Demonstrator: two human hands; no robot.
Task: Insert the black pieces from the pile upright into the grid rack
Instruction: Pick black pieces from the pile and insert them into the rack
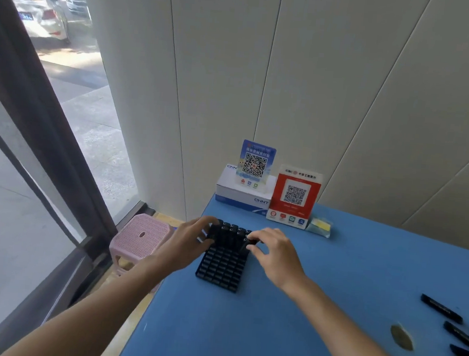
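- Right hand (273, 255), fingers curled, pinching a black piece (250, 241) at the far right edge of the grid rack (222, 264); piece looks tilted, not yet seated.
- Left hand (192, 240), fingers loosely bent, bracing the rack's far left corner; nothing visibly gripped.
- Far rows holding upright pieces (230, 229); near rows open.
- Step in hand, by the look of it: seating one piece; next likely calls for straightening it, pressing down.
- Pile (459, 333) lying well apart, at the right edge of the blue table (243, 333).
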